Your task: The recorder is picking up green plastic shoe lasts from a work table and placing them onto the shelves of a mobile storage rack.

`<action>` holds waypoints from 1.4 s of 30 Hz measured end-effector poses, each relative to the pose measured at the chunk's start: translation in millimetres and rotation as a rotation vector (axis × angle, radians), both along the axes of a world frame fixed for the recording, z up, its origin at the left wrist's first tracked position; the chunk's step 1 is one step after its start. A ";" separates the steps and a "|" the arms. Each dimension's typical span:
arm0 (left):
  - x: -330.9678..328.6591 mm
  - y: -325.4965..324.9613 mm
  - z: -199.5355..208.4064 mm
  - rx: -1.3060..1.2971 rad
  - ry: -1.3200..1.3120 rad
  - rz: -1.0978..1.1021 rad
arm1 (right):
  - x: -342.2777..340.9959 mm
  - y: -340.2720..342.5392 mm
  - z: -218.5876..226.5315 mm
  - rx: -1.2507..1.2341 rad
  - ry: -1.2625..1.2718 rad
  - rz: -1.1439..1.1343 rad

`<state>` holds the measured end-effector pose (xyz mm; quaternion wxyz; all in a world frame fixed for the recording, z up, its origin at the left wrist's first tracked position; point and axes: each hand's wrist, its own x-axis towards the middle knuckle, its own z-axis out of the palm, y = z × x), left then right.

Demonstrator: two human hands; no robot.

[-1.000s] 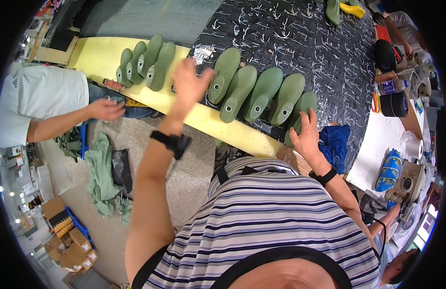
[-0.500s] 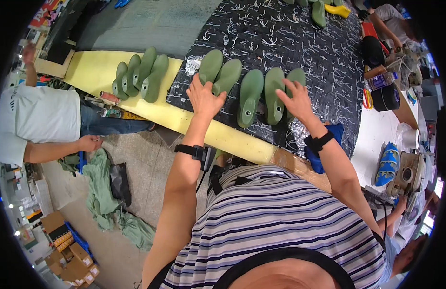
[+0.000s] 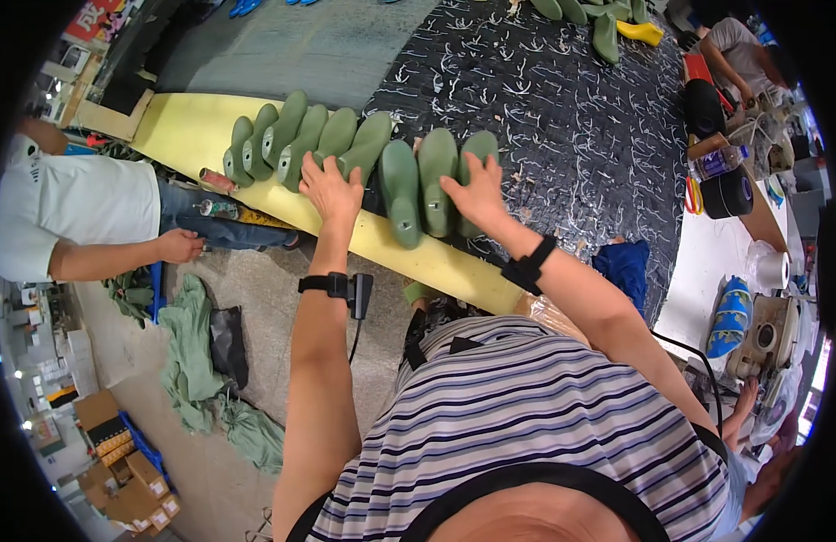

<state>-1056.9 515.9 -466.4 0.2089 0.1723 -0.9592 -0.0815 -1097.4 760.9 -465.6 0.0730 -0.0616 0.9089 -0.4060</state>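
Green shoe lasts stand in a row along the yellow table edge. My left hand (image 3: 332, 191) has its fingers curled over the heel ends of two of them, one being this shoe last (image 3: 368, 143). To the right, my right hand (image 3: 479, 194) grips the rightmost shoe last (image 3: 479, 144), its thumb reaching toward the neighbouring shoe last (image 3: 438, 167). Another shoe last (image 3: 400, 190) stands between my hands, touched by neither as far as I can see. Left of my left hand, several more lasts lean close together, including a tall shoe last (image 3: 287, 122). My fingertips are partly hidden among the lasts.
A black sheet with white marks (image 3: 544, 117) covers the table beyond the yellow strip (image 3: 183, 117). More green lasts and a yellow last (image 3: 640, 32) lie at the far edge. Blue cloth (image 3: 622, 269) lies at right. A person in a white shirt (image 3: 93, 208) stands at left.
Both hands have moved left, and the lasts at them slid left too. The left pair now sits against the group on the yellow strip.
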 end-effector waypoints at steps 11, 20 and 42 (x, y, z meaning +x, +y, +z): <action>62.2 69.0 -8.0 0.026 -0.024 -0.074 | 31.8 16.0 -12.6 -0.220 0.040 0.143; 55.5 46.5 -16.0 -0.010 -0.191 -0.110 | 39.6 33.9 -0.1 -0.246 -0.032 0.228; 21.7 357.4 36.0 0.350 0.160 -1.340 | 146.4 313.2 -39.8 0.533 0.249 -0.239</action>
